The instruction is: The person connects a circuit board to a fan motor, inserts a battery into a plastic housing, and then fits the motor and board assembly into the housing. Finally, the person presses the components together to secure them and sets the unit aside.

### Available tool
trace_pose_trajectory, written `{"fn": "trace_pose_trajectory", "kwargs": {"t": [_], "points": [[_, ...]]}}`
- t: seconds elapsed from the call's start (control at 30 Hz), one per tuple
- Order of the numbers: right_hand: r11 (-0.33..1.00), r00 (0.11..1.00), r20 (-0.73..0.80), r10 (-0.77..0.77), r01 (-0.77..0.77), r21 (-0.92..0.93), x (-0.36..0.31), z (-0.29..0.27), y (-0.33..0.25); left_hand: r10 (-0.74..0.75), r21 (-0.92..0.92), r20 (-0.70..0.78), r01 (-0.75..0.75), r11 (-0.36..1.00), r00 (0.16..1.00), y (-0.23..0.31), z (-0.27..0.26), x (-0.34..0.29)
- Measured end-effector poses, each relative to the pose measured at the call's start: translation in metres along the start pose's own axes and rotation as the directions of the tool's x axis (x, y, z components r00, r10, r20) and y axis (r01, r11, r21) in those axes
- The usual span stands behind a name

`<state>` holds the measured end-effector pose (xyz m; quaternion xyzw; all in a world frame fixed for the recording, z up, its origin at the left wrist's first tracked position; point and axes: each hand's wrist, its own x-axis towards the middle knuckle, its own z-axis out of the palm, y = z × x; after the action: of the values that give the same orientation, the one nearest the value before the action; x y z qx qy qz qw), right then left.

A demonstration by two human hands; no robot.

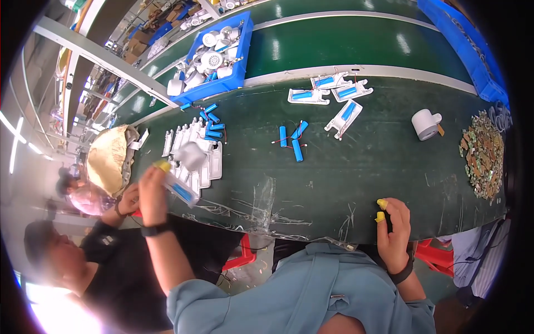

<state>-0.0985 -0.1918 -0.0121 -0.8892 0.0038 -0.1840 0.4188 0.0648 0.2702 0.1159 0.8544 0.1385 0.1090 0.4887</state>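
Note:
My left hand (153, 189), a yellow cover on one fingertip, reaches to the left side of the table. Its curled fingers, slightly blurred, are at the end of a white plastic half-shell (181, 191) with a blue cell inside. Just beyond floats a motion-smeared white rounded part (190, 156); what supports it is hidden. Beneath it lie rows of white shells (207, 167). My right hand (392, 229) hovers by the table's near edge with nothing in it, its yellow-covered thumb and finger apart. Loose blue cells with wires (296, 150) lie mid-table.
Several white shells with blue cells (343, 118) lie farther back, left of a white cylindrical housing (426, 124). A heap of small brownish pieces (481, 156) is at right. A blue bin (239, 72) holds white parts. At left, a co-worker's hand (129, 199) is close to mine.

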Motion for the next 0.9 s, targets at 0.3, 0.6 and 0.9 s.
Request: {"fn": "trace_pose_trajectory", "kwargs": {"t": [0.3,0.6,0.9], "points": [[0.991,0.996,-0.034,-0.077,0.073,-0.113,0.004,0.004,-0.006,0.231,0.419,-0.101,-0.169,0.892,0.968,-0.083,-0.037,0.12],[0.987,0.999,-0.005,-0.041,0.04,-0.155,0.007,0.001,-0.006,0.566,0.724,0.292,-0.565,0.396,0.771,-0.084,0.111,-0.016],[0.989,0.997,0.004,-0.082,0.082,-0.126,0.008,-0.002,-0.001,0.582,0.25,0.498,-0.749,0.614,0.643,-0.042,0.153,-0.136]]}}
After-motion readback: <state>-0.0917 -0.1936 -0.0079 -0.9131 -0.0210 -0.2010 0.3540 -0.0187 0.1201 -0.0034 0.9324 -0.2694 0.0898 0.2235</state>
